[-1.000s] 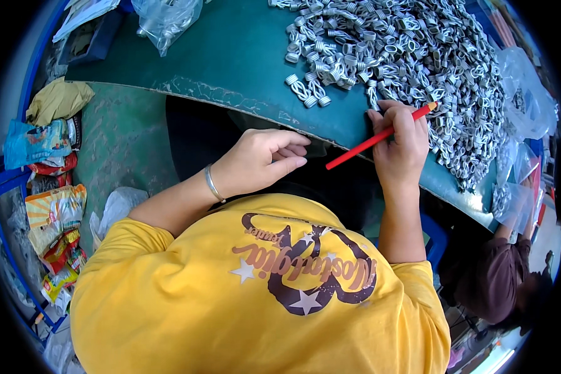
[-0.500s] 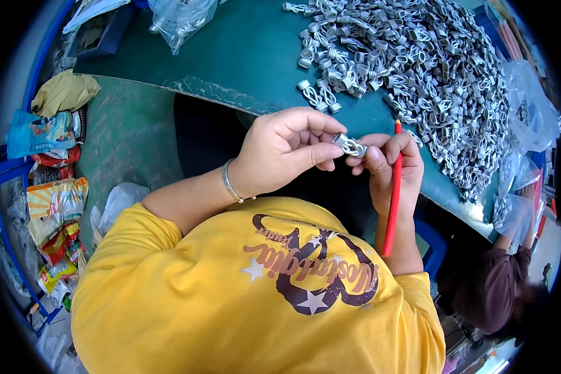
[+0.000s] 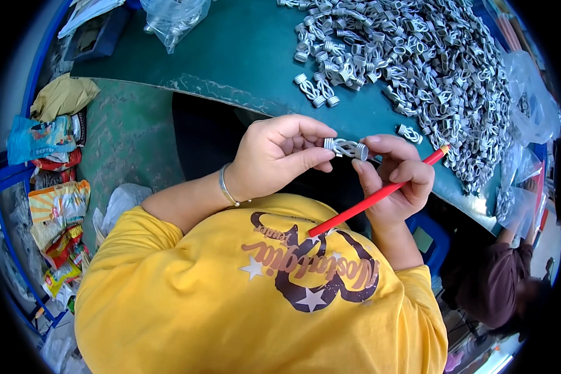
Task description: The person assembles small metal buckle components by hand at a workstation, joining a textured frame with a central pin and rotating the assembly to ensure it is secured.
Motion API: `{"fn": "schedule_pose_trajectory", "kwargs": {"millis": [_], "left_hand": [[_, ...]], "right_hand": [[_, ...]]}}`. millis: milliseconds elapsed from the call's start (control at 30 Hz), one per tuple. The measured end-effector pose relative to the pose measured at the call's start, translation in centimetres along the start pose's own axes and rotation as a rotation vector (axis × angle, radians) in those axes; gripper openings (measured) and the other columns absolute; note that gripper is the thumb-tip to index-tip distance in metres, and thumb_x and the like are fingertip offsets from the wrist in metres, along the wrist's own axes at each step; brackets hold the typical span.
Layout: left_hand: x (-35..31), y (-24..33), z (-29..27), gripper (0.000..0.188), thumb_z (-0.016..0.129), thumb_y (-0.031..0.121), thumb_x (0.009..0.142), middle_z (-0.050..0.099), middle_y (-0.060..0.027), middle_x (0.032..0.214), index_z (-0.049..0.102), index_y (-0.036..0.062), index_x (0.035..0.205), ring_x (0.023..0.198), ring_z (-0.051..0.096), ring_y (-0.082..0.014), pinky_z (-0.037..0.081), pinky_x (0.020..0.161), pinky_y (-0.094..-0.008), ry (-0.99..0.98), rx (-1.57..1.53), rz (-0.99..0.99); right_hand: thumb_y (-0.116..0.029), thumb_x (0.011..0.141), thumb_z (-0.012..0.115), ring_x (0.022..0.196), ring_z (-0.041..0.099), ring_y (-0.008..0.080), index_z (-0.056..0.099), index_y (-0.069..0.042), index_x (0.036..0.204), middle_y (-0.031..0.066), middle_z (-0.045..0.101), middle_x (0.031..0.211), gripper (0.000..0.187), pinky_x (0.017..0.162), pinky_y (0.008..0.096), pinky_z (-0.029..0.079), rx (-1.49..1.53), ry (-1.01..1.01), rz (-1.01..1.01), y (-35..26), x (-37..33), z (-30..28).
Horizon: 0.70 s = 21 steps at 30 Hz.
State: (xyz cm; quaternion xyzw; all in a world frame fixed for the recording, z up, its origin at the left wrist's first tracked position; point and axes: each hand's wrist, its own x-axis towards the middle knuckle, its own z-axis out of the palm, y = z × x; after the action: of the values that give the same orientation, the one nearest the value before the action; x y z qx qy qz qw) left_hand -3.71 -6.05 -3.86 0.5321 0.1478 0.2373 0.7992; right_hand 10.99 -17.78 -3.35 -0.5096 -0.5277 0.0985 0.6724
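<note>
A small grey coiled metal part [image 3: 346, 148] is held between both hands in front of my chest. My left hand [image 3: 277, 156], with a thin bracelet at the wrist, pinches its left end. My right hand [image 3: 396, 177] pinches its right end and also grips a red pencil [image 3: 380, 193] that slants from my chest up to the right. A big heap of similar coiled parts [image 3: 430, 56] covers the green table [image 3: 243, 56] beyond my hands. A loose part [image 3: 410, 133] lies just past my right fingers, and a few more parts [image 3: 315, 90] lie at the heap's near edge.
A clear plastic bag [image 3: 171, 19] lies at the table's far left; more plastic bags [image 3: 530, 106] are on the right. Snack packets [image 3: 53, 187] are stacked on blue shelving at the left. Another person in a dark top [image 3: 498, 287] sits lower right. A blue stool [image 3: 427, 240] is below.
My right hand left the heap and came toward my chest. Both hands now hold one coiled part between them, and the pencil has swung from upright to slanting.
</note>
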Motion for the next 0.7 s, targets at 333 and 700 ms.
{"fn": "schedule_pose_trajectory", "kwargs": {"millis": [333,700], "left_hand": [[-2.2,-2.2,-2.9,0.014,0.058,-0.003,0.088,0.065,-0.0123,0.093,0.057,-0.0059,0.102,0.083,0.067,-0.0170,0.056,0.072,-0.0252,0.077,0.189,-0.149],[-1.7,-3.4,-3.9,0.011,0.058,-0.002,0.088,0.066,-0.0136,0.090,0.058,-0.0070,0.098,0.077,0.067,-0.0175,0.055,0.068,-0.0258,0.201,0.181,-0.196]], "right_hand": [[0.011,0.072,0.070,0.065,0.061,0.0224,0.046,-0.002,0.074,0.0162,0.065,0.082,0.028,0.056,0.0270,0.047,-0.354,-0.110,-0.002,1.4,1.6,0.5],[0.013,0.073,0.067,0.063,0.060,0.0200,0.047,-0.002,0.076,0.0145,0.065,0.082,0.025,0.058,0.0252,0.048,-0.402,-0.104,-0.030,2.8,2.1,1.2]]}}
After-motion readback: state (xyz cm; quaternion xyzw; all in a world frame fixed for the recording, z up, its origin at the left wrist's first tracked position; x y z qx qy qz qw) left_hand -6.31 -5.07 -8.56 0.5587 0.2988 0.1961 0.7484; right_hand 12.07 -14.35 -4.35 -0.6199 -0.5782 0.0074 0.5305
